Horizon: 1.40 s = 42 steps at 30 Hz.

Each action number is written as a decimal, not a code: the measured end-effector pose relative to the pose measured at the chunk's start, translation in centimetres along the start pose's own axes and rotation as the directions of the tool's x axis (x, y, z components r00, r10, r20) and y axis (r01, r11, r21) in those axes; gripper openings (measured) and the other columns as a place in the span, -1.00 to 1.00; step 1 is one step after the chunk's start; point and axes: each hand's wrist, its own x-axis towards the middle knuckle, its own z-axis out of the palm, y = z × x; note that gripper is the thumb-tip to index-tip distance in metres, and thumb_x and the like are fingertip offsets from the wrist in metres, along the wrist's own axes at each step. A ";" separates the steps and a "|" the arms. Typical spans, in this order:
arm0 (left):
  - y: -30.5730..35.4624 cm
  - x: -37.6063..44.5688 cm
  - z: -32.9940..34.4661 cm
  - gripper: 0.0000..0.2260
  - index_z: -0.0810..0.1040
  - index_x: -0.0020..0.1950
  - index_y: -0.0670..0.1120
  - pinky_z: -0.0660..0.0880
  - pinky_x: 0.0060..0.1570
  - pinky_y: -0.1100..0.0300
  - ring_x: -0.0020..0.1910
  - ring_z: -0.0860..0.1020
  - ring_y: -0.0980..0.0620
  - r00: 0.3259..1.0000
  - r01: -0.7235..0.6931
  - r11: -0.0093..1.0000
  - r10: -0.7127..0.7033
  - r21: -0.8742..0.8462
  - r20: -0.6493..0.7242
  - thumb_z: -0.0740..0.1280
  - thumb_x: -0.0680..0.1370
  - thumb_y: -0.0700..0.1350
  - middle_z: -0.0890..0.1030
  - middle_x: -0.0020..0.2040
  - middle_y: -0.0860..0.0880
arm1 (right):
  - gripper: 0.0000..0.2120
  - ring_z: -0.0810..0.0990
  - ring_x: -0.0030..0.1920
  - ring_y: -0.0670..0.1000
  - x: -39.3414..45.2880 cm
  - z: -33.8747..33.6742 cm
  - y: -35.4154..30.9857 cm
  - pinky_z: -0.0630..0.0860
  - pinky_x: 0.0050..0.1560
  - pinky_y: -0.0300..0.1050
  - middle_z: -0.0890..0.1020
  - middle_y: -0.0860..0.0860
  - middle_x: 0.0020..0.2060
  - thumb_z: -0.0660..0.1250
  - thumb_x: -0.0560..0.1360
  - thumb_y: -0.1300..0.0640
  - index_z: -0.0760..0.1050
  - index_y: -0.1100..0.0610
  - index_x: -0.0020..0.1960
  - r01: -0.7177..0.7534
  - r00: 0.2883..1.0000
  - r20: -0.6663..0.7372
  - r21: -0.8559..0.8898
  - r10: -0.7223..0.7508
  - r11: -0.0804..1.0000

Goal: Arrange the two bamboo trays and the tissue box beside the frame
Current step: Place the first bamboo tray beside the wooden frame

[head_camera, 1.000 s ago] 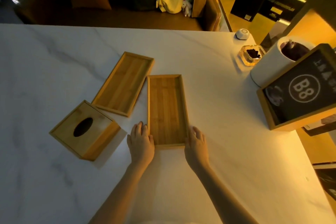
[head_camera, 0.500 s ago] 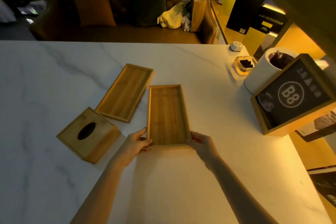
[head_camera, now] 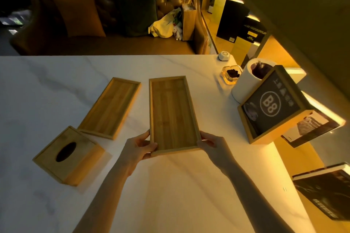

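A long bamboo tray is held above the white marble table by its near corners. My left hand grips the near left corner and my right hand grips the near right corner. A second bamboo tray lies flat on the table to the left, slanted. A bamboo tissue box with an oval slot stands at the near left. The wooden frame with a dark "B8" card leans at the right edge.
Behind the frame stand a white cylinder holder, a glass ashtray and a small white device. A dark booklet lies at the near right. A sofa with cushions runs beyond the table's far edge.
Both hands closed on the near corners of the middle tray and raised it off the table; it now sits higher and larger in view. The other tray and tissue box stayed put.
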 end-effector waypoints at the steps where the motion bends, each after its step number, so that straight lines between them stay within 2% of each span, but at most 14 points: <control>1: 0.2 0.2 0.7 -0.59 0.42 0.27 -0.03 0.60 -0.12 0.10 -0.10 0.65 -0.09 1.000 -0.019 1.000 0.019 0.003 -0.007 0.34 0.44 -0.25 0.67 -0.08 -0.09 | -0.70 0.53 0.08 0.04 0.1 -0.7 0.1 0.48 0.16 0.00 0.60 0.03 0.01 0.23 0.52 0.24 0.44 0.15 0.24 0.010 1.000 -0.010 -0.010 -0.010 1.000; 5: 1.0 1.2 3.9 -0.61 0.43 0.20 0.09 0.60 -0.18 0.20 -0.17 0.65 -0.01 0.996 -0.085 0.996 0.086 0.040 -0.024 0.35 0.44 -0.24 0.69 -0.21 0.06 | -0.70 0.51 0.06 0.04 0.7 -3.3 0.9 0.48 0.13 -0.01 0.57 0.01 0.00 0.21 0.52 0.23 0.43 0.14 0.25 0.018 0.998 -0.058 -0.044 -0.021 0.999; 9: 1.4 2.6 6.8 -0.59 0.39 0.30 -0.05 0.58 -0.14 0.21 -0.11 0.64 -0.03 0.994 -0.108 0.991 0.110 0.082 -0.009 0.32 0.46 -0.24 0.67 -0.11 -0.04 | -0.71 0.50 0.04 0.02 1.4 -5.8 2.1 0.47 0.06 -0.07 0.56 -0.03 -0.04 0.19 0.53 0.24 0.44 0.12 0.24 0.009 0.996 -0.086 -0.072 -0.015 0.997; 13: 1.7 4.1 9.9 -0.58 0.36 0.32 -0.08 0.57 -0.14 0.25 -0.09 0.62 -0.02 0.994 -0.107 0.984 0.106 0.142 0.014 0.31 0.47 -0.23 0.64 -0.11 -0.01 | -0.70 0.48 0.02 -0.02 2.1 -8.3 3.6 0.45 0.02 -0.13 0.55 -0.07 -0.06 0.18 0.53 0.26 0.45 0.11 0.24 -0.034 0.993 -0.117 -0.066 0.026 0.997; 16: 1.9 5.3 12.0 -0.58 0.35 0.33 -0.10 0.57 -0.05 0.14 -0.07 0.61 -0.06 0.994 -0.106 0.976 0.103 0.193 0.026 0.31 0.48 -0.22 0.62 -0.10 -0.04 | -0.71 0.46 -0.01 -0.05 2.6 -9.7 4.8 0.43 -0.04 -0.21 0.53 -0.11 -0.07 0.17 0.54 0.25 0.46 0.11 0.23 -0.077 0.985 -0.162 -0.076 0.064 0.994; 19: 2.0 6.4 13.8 -0.58 0.35 0.33 -0.13 0.56 0.05 0.03 -0.03 0.59 -0.11 0.996 -0.084 0.972 0.078 0.219 0.035 0.31 0.48 -0.22 0.61 -0.03 -0.13 | -0.72 0.43 -0.14 -0.12 3.1 -10.8 5.9 0.36 -0.20 -0.40 0.44 -0.27 -0.17 0.17 0.54 0.23 0.47 0.12 0.22 -0.117 0.973 -0.206 -0.072 0.100 0.990; 21: 2.0 7.0 14.8 -0.58 0.34 0.33 -0.12 0.55 0.07 -0.01 -0.01 0.58 -0.13 0.997 -0.071 0.971 0.063 0.230 0.042 0.30 0.48 -0.22 0.60 -0.03 -0.13 | -0.72 0.40 -0.16 -0.13 3.4 -11.3 6.6 0.35 -0.21 -0.40 0.39 -0.30 -0.19 0.18 0.54 0.23 0.45 0.13 0.23 -0.153 0.961 -0.242 -0.051 0.136 0.987; 24: 1.8 7.8 15.7 -0.59 0.35 0.32 -0.11 0.55 0.07 -0.02 -0.02 0.58 -0.14 0.998 -0.052 0.972 0.041 0.229 0.055 0.30 0.48 -0.23 0.60 -0.06 -0.12 | -0.72 0.42 -0.06 -0.07 3.8 -11.5 7.6 0.39 -0.08 -0.23 0.36 -0.28 -0.21 0.20 0.53 0.23 0.45 0.15 0.23 -0.203 0.936 -0.301 -0.031 0.185 0.979; 26: 1.6 8.3 16.1 -0.59 0.36 0.32 -0.11 0.56 0.04 0.03 -0.04 0.58 -0.12 0.999 -0.027 0.975 0.018 0.218 0.046 0.30 0.48 -0.24 0.60 -0.11 -0.12 | -0.72 0.40 -0.09 -0.08 4.0 -11.4 8.2 0.39 -0.05 -0.19 0.34 -0.26 -0.22 0.21 0.52 0.23 0.46 0.16 0.22 -0.232 0.917 -0.338 -0.014 0.214 0.973; 31: 0.9 9.5 16.7 -0.58 0.35 0.32 -0.11 0.54 -0.01 0.11 -0.09 0.56 -0.07 0.999 0.021 0.978 -0.026 0.209 0.024 0.30 0.47 -0.26 0.58 -0.16 -0.09 | -0.72 0.34 -0.17 -0.13 4.8 -11.3 9.4 0.39 -0.03 -0.22 0.37 -0.11 -0.08 0.22 0.52 0.23 0.45 0.19 0.22 -0.271 0.896 -0.362 0.016 0.258 0.962; 34: 0.5 10.0 16.8 -0.57 0.34 0.33 -0.11 0.53 0.01 0.10 -0.04 0.56 -0.11 0.998 0.053 0.976 -0.056 0.211 0.009 0.31 0.47 -0.26 0.58 -0.10 -0.13 | -0.73 0.36 -0.05 -0.10 5.3 -11.3 9.9 0.38 -0.21 -0.42 0.41 0.02 0.09 0.23 0.51 0.26 0.46 0.19 0.21 -0.243 0.909 -0.356 -0.027 0.218 0.970; 36: 0.4 10.3 16.9 -0.56 0.33 0.33 -0.11 0.53 0.03 0.09 -0.03 0.56 -0.11 0.998 0.067 0.975 -0.070 0.212 0.007 0.31 0.47 -0.26 0.57 -0.07 -0.15 | -0.73 0.37 -0.01 -0.07 5.5 -11.3 10.3 0.36 -0.25 -0.46 0.43 0.05 0.11 0.23 0.51 0.27 0.47 0.19 0.20 -0.241 0.911 -0.355 -0.042 0.211 0.970; 39: 0.2 10.6 16.9 -0.56 0.33 0.33 -0.10 0.53 0.01 0.11 -0.07 0.56 -0.07 0.997 0.064 0.975 -0.070 0.215 0.022 0.31 0.47 -0.26 0.58 -0.10 -0.12 | -0.73 0.41 -0.04 -0.05 5.8 -11.2 10.7 0.39 -0.17 -0.35 0.49 0.07 0.08 0.24 0.50 0.27 0.47 0.21 0.20 -0.249 0.909 -0.353 -0.031 0.223 0.968; 42: 0.1 11.0 16.9 -0.55 0.32 0.34 -0.10 0.53 0.04 0.10 -0.01 0.57 -0.08 0.996 0.081 0.974 -0.086 0.211 0.018 0.31 0.47 -0.26 0.59 -0.02 -0.15 | -0.72 0.42 -0.04 -0.04 5.9 -11.0 11.1 0.42 -0.09 -0.24 0.48 0.01 0.02 0.24 0.51 0.26 0.46 0.21 0.21 -0.255 0.906 -0.353 -0.021 0.231 0.967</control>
